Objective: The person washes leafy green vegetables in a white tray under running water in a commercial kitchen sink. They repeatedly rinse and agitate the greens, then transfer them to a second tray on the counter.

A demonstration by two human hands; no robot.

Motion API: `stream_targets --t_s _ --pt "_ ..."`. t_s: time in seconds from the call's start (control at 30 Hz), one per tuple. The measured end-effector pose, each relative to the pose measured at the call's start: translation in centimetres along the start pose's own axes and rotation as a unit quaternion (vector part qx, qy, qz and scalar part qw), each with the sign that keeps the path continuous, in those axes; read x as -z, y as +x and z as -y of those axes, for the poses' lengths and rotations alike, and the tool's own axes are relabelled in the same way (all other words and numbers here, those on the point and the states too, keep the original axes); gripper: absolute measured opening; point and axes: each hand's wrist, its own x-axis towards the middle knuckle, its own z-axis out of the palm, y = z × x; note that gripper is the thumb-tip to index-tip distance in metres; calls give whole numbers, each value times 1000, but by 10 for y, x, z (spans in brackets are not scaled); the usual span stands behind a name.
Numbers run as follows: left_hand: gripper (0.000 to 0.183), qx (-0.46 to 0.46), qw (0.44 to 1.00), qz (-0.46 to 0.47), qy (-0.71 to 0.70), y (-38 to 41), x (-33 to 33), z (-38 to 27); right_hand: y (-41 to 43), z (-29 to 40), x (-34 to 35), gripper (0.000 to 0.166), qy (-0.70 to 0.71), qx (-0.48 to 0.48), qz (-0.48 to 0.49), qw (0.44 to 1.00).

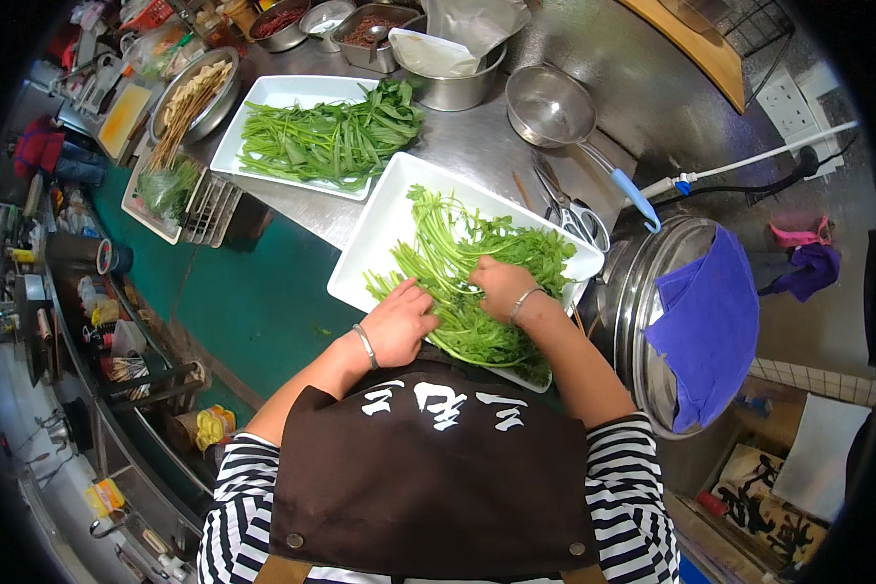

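Observation:
A white rectangular tray (pixel 369 241) directly in front of me holds a bunch of leafy green stalks (pixel 438 248) resembling celery or coriander. The cut ends point left and the feathery leaves lie to the right. My right hand (pixel 507 288), with a metal bangle at the wrist, is closed on the stalks in the middle of the bunch; its fingertips are hidden among them. At the tray's near left side, my left hand (pixel 400 325) rests with bent fingers against the stems. Whether it grips any of them cannot be made out.
Behind stands a second white tray (pixel 226 157) of long-leaved greens (pixel 328 139). Scissors (pixel 580 219) and a blue-handled saucepan (pixel 551 106) lie right on the steel counter (pixel 460 135). A large steel pot (pixel 628 321) under a purple cloth (pixel 708 328) stands close by my right arm.

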Motion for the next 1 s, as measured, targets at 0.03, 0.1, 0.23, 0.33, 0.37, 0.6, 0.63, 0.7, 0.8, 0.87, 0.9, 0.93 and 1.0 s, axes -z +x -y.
stream_targets --t_s 0.03,0.1,0.23,0.33,0.37,0.6,0.63,0.7,0.8,0.87,0.9,0.93,1.0 --pt "30 -20 999 -28 -5 0 -1 1 5 0 0 16 -44 -4 0 999" --pt "31 -31 998 -48 -9 1 -5 3 11 -1 1 16 -132 -9 1 991" --pt "34 13 1000 7 -24 1 -13 8 11 -10 7 7 -116 -45 -184 975" --pt "37 27 999 26 -16 1 -12 7 8 -4 14 7 -100 -74 -313 942" --pt "38 28 999 26 -8 1 -12 6 6 5 16 7 -54 -42 -319 945" --pt "40 24 1000 5 16 3 -11 8 5 30 -12 22 52 -49 -33 997" --pt "40 23 1000 10 20 3 -12 8 6 26 -16 24 27 -83 9 996" --pt "40 22 999 13 25 2 -11 8 9 18 -22 19 30 -79 -22 996" --pt "39 29 999 14 25 0 -7 6 15 8 -21 12 74 -90 -60 991" --pt "39 40 999 22 18 -2 -7 5 12 5 -9 10 140 -81 -120 980" --pt "40 43 999 22 17 -3 -7 5 11 4 -1 9 193 -80 -138 968" --pt "40 45 999 22 16 -4 -7 6 10 4 7 8 246 -79 -156 953" --pt "41 48 999 18 12 -5 -8 6 8 2 16 8 354 -70 -167 918"
